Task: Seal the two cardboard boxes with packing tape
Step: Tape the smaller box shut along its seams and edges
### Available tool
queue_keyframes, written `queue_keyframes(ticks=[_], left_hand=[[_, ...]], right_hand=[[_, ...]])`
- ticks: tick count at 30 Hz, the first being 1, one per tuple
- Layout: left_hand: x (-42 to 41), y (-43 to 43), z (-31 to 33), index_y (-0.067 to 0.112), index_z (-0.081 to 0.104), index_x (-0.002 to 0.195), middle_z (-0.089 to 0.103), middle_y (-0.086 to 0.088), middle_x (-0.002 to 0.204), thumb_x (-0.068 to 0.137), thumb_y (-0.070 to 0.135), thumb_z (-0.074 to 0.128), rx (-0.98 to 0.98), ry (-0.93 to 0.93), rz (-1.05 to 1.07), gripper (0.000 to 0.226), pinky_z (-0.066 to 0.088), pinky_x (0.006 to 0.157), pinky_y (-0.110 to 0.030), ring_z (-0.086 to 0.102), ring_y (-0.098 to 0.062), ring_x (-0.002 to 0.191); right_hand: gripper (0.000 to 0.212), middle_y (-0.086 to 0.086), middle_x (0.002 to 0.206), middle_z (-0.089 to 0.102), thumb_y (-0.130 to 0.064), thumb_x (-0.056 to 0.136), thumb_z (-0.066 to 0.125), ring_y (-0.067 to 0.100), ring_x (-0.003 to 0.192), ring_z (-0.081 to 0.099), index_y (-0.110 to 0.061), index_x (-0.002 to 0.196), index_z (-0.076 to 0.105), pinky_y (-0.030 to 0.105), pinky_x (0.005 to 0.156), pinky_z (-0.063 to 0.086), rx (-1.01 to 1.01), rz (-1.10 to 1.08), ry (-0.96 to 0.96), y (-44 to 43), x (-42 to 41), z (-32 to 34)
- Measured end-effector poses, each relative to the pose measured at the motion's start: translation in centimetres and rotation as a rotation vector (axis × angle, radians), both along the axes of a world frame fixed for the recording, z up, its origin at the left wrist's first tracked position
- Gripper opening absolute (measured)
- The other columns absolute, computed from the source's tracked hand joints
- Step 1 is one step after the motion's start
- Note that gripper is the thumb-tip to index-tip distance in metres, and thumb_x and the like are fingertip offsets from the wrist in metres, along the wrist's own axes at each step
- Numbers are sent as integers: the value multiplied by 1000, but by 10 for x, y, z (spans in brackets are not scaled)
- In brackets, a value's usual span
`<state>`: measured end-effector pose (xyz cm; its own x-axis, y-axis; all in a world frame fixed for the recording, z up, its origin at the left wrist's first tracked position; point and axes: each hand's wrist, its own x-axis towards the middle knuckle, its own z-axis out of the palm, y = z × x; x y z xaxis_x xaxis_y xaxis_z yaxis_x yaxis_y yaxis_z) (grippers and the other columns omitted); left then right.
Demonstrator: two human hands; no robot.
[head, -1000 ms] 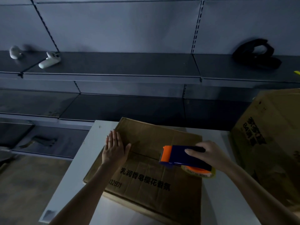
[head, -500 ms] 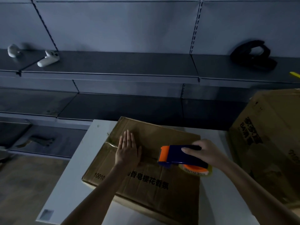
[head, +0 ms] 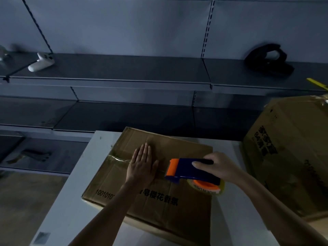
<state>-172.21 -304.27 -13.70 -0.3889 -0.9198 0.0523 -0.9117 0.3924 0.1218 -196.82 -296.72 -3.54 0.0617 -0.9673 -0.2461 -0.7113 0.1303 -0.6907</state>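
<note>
A flat cardboard box (head: 177, 206) with black printed characters lies closed on a white table (head: 71, 201). Clear tape (head: 117, 158) runs along its centre seam from the left edge. My left hand (head: 142, 166) lies flat, fingers together, on the seam over the tape. My right hand (head: 221, 167) grips a blue and orange tape dispenser (head: 191, 170) just right of the left hand, its orange front edge down on the seam and its tape roll at the box's right side. A second, taller cardboard box (head: 291, 153) stands at the right.
Dark metal shelves (head: 124, 71) run behind the table. On the upper shelf lie a white controller (head: 41, 62) at the left and a black object (head: 268, 59) at the right. A yellow item (head: 317, 84) pokes in at the far right.
My left hand has slid to the right along the seam, uncovering taped seam at the box's left edge. The dispenser has stayed at about the same place on the seam.
</note>
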Motion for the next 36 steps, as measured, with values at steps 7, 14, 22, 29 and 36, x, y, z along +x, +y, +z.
queue_keyframes(ticks=[7, 14, 22, 29, 36], left_hand=[[3, 3, 4, 6, -12, 140, -17, -6, 148, 66, 57, -43, 20, -44, -29, 95, -14, 113, -29, -18, -14, 137], [0, 1, 2, 1, 7, 146, 4, -11, 156, 78, 60, -28, 4, -53, -5, 97, -7, 115, -31, 2, -19, 145], [-8, 1, 9, -4, 6, 146, 6, -19, 155, 75, 61, -33, 25, -168, -13, 104, -10, 113, -37, 1, -29, 144], [-66, 27, 4, 3, -9, 145, -21, -6, 147, 55, 71, -40, 73, -41, 22, 117, -10, 115, -37, -12, -19, 143], [-55, 14, 3, 5, -4, 147, -4, -7, 157, 57, 72, -39, 52, -70, 7, 117, -9, 116, -33, -8, -15, 144]], right_hand=[[40, -14, 45, 56, -58, 74, 55, 0, 44, 54, -20, 61, 60, 13, 45, 35, -1, 51, -23, 14, -15, 6], [74, -1, 49, 55, -78, 63, 55, 7, 42, 51, -6, 65, 66, 15, 44, 32, 23, -35, -25, 37, -71, 27], [42, -3, 46, 56, -51, 76, 63, 5, 43, 53, -13, 57, 62, 13, 43, 32, -5, -87, 52, 60, -85, 14], [56, 14, 65, 66, -57, 75, 60, 21, 56, 61, -2, 70, 68, 21, 49, 34, -57, -48, 55, 59, -90, 18], [64, 16, 61, 63, -60, 71, 58, 17, 51, 57, 3, 71, 66, 19, 47, 32, -30, -57, -24, 55, -80, 16]])
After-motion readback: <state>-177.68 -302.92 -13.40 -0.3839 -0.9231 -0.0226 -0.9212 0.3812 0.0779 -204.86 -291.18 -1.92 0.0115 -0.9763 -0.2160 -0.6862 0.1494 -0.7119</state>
